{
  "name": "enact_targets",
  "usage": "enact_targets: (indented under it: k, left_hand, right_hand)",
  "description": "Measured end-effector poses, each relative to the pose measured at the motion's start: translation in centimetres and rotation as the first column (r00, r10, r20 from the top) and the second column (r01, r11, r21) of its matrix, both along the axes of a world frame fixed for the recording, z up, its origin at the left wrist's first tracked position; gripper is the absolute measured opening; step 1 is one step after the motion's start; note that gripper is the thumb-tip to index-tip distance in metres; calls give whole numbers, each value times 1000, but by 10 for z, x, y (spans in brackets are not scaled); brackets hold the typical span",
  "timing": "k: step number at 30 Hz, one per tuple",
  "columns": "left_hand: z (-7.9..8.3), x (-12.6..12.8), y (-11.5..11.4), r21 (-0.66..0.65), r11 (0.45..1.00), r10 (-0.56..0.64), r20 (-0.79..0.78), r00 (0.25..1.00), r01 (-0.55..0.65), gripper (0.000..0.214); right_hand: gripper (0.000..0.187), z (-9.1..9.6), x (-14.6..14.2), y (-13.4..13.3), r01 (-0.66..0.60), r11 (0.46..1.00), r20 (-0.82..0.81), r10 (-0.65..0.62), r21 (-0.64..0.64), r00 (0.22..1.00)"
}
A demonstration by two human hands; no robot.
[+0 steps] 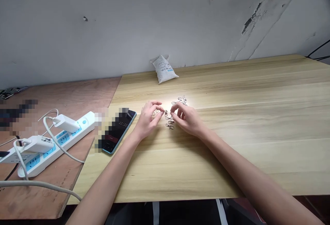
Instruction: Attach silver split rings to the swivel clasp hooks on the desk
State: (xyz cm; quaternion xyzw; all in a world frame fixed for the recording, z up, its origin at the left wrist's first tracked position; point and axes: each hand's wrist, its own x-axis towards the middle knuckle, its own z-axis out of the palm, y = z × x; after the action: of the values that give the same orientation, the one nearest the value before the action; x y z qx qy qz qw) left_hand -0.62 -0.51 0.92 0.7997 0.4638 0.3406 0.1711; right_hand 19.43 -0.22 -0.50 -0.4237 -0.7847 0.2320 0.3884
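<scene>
My left hand (149, 117) is closed in a pinch, thumb and index fingertips together at a small metal swivel clasp (166, 113). My right hand (187, 119) faces it, its thumb and index finger curled close together; anything between those tips is too small to make out. More metal swivel clasps (170, 126) lie on the table below the fingertips. Another group of clasps (183, 98) lies behind my right hand, partly hidden by it. Beside the left fingers are a few thin metal rings (154, 114), partly covered by that hand.
A phone (117, 135) lies left of my left forearm. Further left, a white power strip (63, 142) with plugged-in chargers and cables rests on a reddish board (85, 91). At the back of the wooden table (257, 115), a plastic packet (165, 69) stands against the wall.
</scene>
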Motion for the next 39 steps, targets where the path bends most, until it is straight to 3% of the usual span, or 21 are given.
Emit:
enact_targets:
  k: [6, 15, 19, 23, 28, 34, 39]
  left_hand:
    - [2, 0, -3, 91, 996, 20, -169, 986, -4, 8]
    - [-1, 0, -3, 99, 995, 51, -334, 941, -19, 11]
    - [-1, 0, -3, 106, 993, 77, -321, 944, -45, 11]
    - [-2, -2, 0, 83, 994, 92, -279, 956, -71, 10]
    - [-7, -4, 3, 79, 995, 75, -324, 943, -52, 10]
    - [-13, -7, 7, 73, 994, 104, -357, 928, -83, 13]
    - [-19, -3, 6, 45, 998, -24, -354, 935, 43, 26]
  right_hand:
    - [15, -6, -2, 4, -51, 999, 60, 51, 3, 997]
    - [12, -6, 2, 8, 29, 999, 8, -30, 45, 1000]
    - [13, -5, -6, 0, -65, 997, -27, 66, 46, 997]
    - [13, -4, -12, -6, -195, 977, 47, 191, 82, 980]
    - [11, -2, -3, -2, -126, 990, 151, 114, 70, 982]
    - [13, -1, 6, 2, -151, 988, 305, 131, 43, 943]
    - [14, -1, 3, 3, -243, 958, 322, 185, 149, 929]
